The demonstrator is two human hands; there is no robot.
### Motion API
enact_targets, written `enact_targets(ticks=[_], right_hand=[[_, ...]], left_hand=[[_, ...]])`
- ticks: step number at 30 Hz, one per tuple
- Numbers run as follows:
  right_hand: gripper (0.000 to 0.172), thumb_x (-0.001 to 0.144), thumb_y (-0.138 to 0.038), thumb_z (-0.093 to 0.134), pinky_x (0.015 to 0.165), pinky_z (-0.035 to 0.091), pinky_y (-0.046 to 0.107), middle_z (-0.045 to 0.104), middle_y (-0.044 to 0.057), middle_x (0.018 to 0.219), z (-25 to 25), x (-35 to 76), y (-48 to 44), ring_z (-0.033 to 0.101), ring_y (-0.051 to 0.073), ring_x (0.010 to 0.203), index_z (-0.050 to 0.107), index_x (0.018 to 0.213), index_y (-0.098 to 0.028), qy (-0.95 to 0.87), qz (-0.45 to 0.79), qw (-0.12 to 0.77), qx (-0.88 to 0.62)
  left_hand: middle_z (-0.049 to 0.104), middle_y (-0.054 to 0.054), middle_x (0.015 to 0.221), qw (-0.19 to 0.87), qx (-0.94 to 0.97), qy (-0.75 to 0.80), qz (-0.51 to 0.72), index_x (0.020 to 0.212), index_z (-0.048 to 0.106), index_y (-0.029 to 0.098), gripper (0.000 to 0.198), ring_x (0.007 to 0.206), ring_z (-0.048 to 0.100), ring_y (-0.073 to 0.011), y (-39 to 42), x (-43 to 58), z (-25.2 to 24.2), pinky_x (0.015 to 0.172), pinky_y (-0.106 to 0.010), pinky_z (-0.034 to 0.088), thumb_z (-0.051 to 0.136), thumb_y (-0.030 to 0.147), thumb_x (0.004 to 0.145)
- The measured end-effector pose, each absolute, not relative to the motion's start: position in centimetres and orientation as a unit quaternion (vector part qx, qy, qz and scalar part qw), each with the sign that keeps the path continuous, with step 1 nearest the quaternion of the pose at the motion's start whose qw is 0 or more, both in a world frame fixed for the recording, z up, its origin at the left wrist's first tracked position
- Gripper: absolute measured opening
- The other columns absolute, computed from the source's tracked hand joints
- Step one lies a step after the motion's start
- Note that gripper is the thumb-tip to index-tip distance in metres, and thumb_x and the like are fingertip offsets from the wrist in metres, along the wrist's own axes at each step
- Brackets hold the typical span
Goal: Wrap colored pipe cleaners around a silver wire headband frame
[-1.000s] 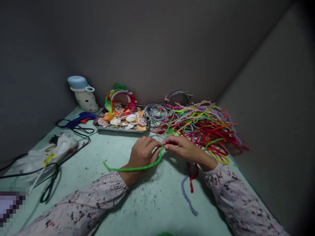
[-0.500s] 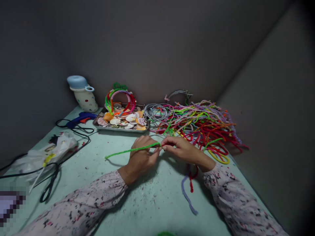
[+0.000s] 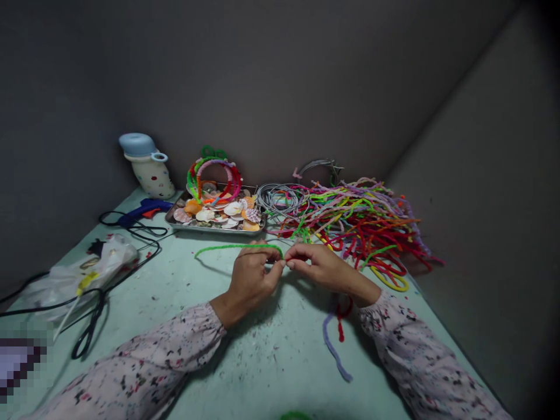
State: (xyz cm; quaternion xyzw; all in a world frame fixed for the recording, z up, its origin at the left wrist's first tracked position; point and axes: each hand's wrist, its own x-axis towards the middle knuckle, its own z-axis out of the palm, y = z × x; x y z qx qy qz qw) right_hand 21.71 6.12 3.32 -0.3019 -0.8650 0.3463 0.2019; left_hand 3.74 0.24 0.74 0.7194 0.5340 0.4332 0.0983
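A bright green pipe cleaner [image 3: 231, 247] arches over the back of my left hand [image 3: 256, 277]. Its far end sticks out to the left above the table, and its near end bends down to my fingertips. My left thumb and fingers pinch that near end. Touching them, my right hand [image 3: 321, 265] is closed with thumb and forefinger at the same spot, where a trace of red shows. A thin grey wire runs just behind my hands; whether my fingers grip it is hidden. Below my right wrist, a purple pipe cleaner [image 3: 335, 347] and a red pipe cleaner [image 3: 340, 329] trail.
Behind my hands stands a metal tray [image 3: 214, 231] of seashells with pipe-cleaner-wrapped hoops [image 3: 238, 175]. Coiled grey wire [image 3: 280, 201] and a heap of pipe cleaners [image 3: 367, 221] lie right. On the left are a bottle [image 3: 151, 175], a blue glue gun [image 3: 140, 213], black cable and plastic bag [image 3: 56, 283].
The green pipe cleaner's free end has swung up and back, and its strand now curves over my left knuckles. My left fingers have curled slightly; my right hand has barely moved.
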Motion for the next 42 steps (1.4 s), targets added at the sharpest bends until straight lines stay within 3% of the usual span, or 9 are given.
enact_targets(ticks=[5,10,17,26,34,42], right_hand=[[0.013,0.087,-0.02,0.053,0.07,0.044,0.027,0.067,0.004,0.085,3.2,21.8,6.2,0.059,0.015,0.076,0.065,0.09,-0.016,-0.863,0.344,0.208,-0.306],[0.013,0.087,-0.021,0.053,0.069,0.044,0.026,0.066,0.003,0.084,3.1,21.8,6.3,0.059,0.015,0.076,0.065,0.089,-0.017,-0.862,0.337,0.218,-0.311],[0.01,0.086,-0.019,0.054,0.066,0.042,0.025,0.066,0.001,0.08,2.9,21.6,6.0,0.058,0.014,0.072,0.065,0.087,-0.017,-0.863,0.328,0.227,-0.311],[0.011,0.086,-0.02,0.054,0.067,0.043,0.026,0.066,0.002,0.08,2.5,21.4,6.0,0.058,0.014,0.072,0.065,0.086,-0.017,-0.861,0.329,0.224,-0.316],[0.011,0.083,-0.017,0.055,0.066,0.043,0.025,0.067,0.002,0.08,2.4,21.3,6.0,0.058,0.014,0.071,0.065,0.087,-0.017,-0.859,0.321,0.229,-0.327],[0.01,0.081,-0.013,0.055,0.065,0.04,0.024,0.066,0.001,0.076,2.0,20.8,5.6,0.056,0.013,0.069,0.064,0.083,-0.016,-0.871,0.278,0.242,-0.325]], left_hand=[[0.071,-0.003,0.08,0.077,0.718,0.55,0.419,0.08,0.068,0.018,0.012,0.083,0.064,-0.0213,0.3,3.8,0.4,0.094,-0.041,0.042,0.061,0.027,0.083],[0.07,-0.005,0.08,0.04,0.734,0.546,0.403,0.081,0.068,0.018,0.016,0.081,0.063,-0.0217,0.4,3.9,0.4,0.084,-0.038,0.045,0.057,0.029,0.086],[0.068,-0.006,0.086,0.081,0.722,0.557,0.402,0.081,0.065,0.016,0.012,0.086,0.059,-0.022,0.3,3.8,0.7,0.081,-0.038,0.045,0.057,0.023,0.084],[0.063,-0.004,0.076,0.122,0.72,0.572,0.375,0.073,0.062,0.016,0.015,0.08,0.056,-0.0208,0.5,3.8,1.0,0.079,-0.036,0.043,0.054,0.022,0.085],[0.066,-0.005,0.086,0.132,0.714,0.569,0.387,0.077,0.063,0.017,0.012,0.087,0.057,-0.0212,0.7,3.7,0.7,0.084,-0.036,0.043,0.056,0.023,0.084],[0.06,-0.003,0.073,0.136,0.714,0.58,0.368,0.071,0.06,0.018,0.016,0.077,0.055,-0.02,0.7,3.7,0.8,0.073,-0.034,0.043,0.054,0.023,0.085]])
